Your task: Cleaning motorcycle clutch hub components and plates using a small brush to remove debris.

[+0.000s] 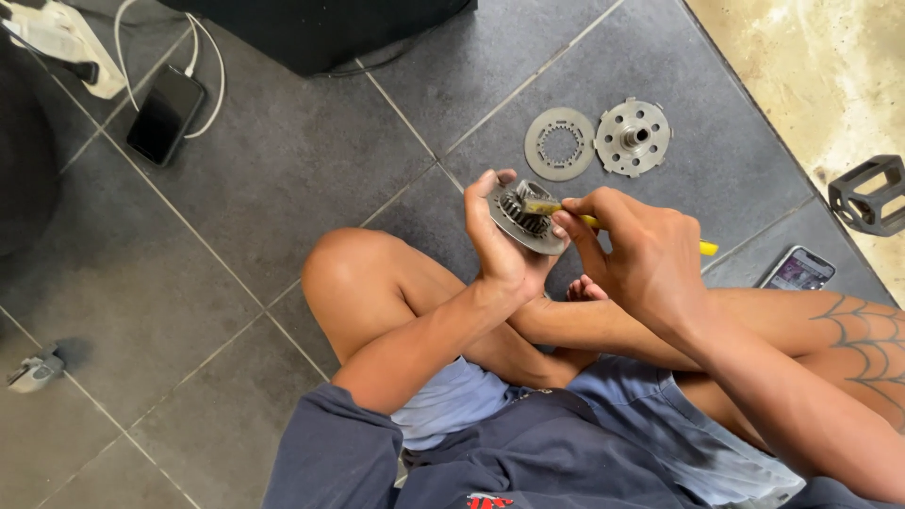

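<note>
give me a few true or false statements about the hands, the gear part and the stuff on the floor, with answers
1. The left hand holds a round toothed metal part. True.
2. The right hand works a yellow-handled brush against that part. True.
3. Two round metal plates are stacked on the person's knee. False: they lie side by side on the grey tile floor, beyond the hands.
4. A dark phone lies on the floor with a white cable by it. True.
5. The black pedal is in the right hand. False: it sits on the floor at the right edge.
6. Both hands are empty. False: each holds something.
</note>
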